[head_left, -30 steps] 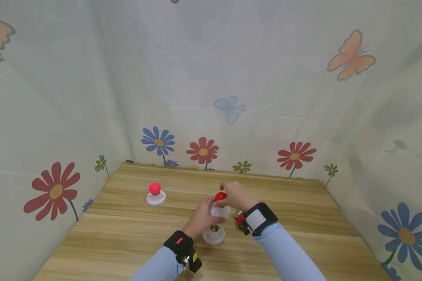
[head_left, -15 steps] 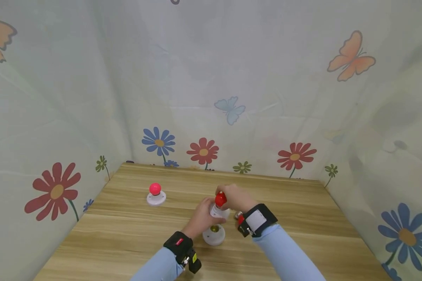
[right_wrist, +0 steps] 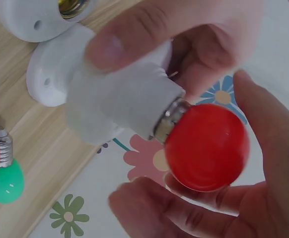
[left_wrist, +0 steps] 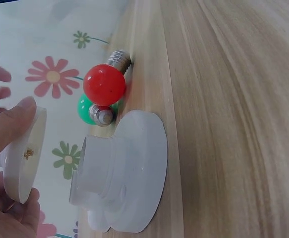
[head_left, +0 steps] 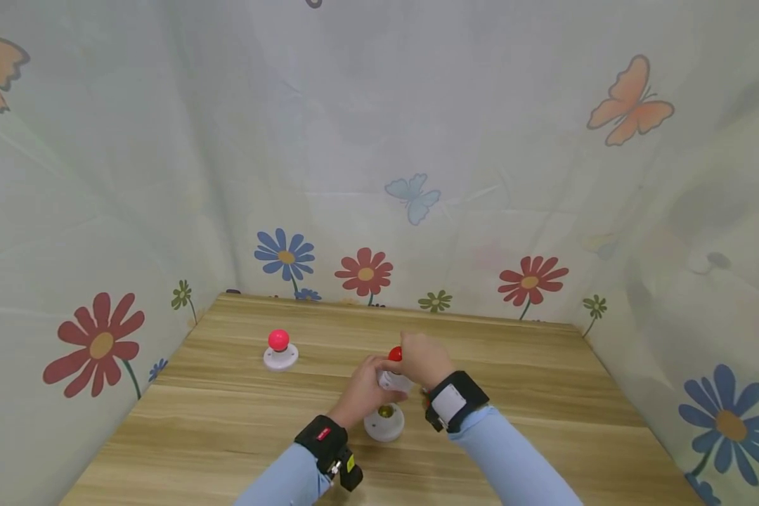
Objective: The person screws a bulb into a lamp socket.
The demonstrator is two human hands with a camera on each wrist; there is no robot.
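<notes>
My left hand (head_left: 358,393) grips a white lamp holder (right_wrist: 127,101) at its round base, raised off the table and tilted. A red bulb (right_wrist: 206,148) sits in its mouth, with part of the metal screw base showing. My right hand (head_left: 426,357) is spread around that bulb. In the right wrist view its fingers (right_wrist: 199,210) reach behind and below the red globe, while the thumb stands at the other side with a gap. Just under my left hand, a second white lamp holder (head_left: 384,424) stands on the table, its brass socket facing up.
Further left on the wooden table (head_left: 228,422) stands a lamp holder (head_left: 281,360) with a pinkish-red bulb (head_left: 279,341) in it. Another red bulb (left_wrist: 105,85) and a green bulb (left_wrist: 85,109) lie close together. A flowered cloth (head_left: 329,140) hangs behind.
My right hand has turned about the red bulb, and its fingers have loosened from it. My left hand and the lamp holder stay nearly in place; the holder has tilted slightly.
</notes>
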